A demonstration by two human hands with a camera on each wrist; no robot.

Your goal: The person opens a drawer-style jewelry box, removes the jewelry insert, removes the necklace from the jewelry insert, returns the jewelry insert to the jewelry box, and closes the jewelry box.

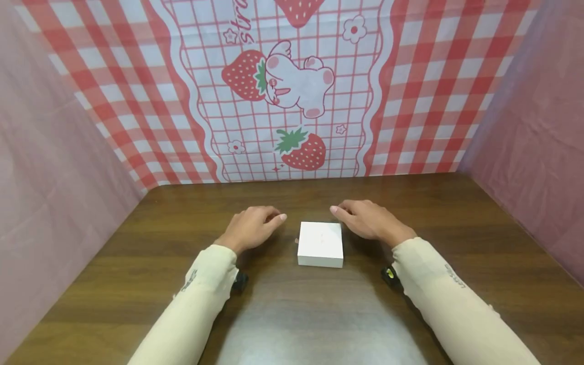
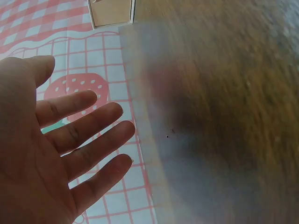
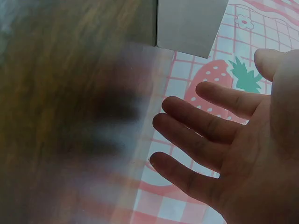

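Note:
A flat white box (image 1: 320,243) lies on the brown wooden table between the two hands. A small brownish tab sticks out at its left side. The left wrist view catches the box's tan end panel (image 2: 112,13) framed by white edges, and the right wrist view its plain pale side (image 3: 189,25). To the left of the box, my left hand (image 1: 252,228) hovers near the table, its fingers relaxed and slightly spread, holding nothing. My right hand (image 1: 368,219) mirrors it on the other side, thumb toward the box's far right corner, its fingers loose and apart from the box.
Behind the table (image 1: 292,309) hangs a red-and-white checked cloth (image 1: 424,101) printed with strawberries. Pink curtains (image 1: 524,137) close off both sides. A dark wrist device (image 1: 390,276) sits under each pale sleeve.

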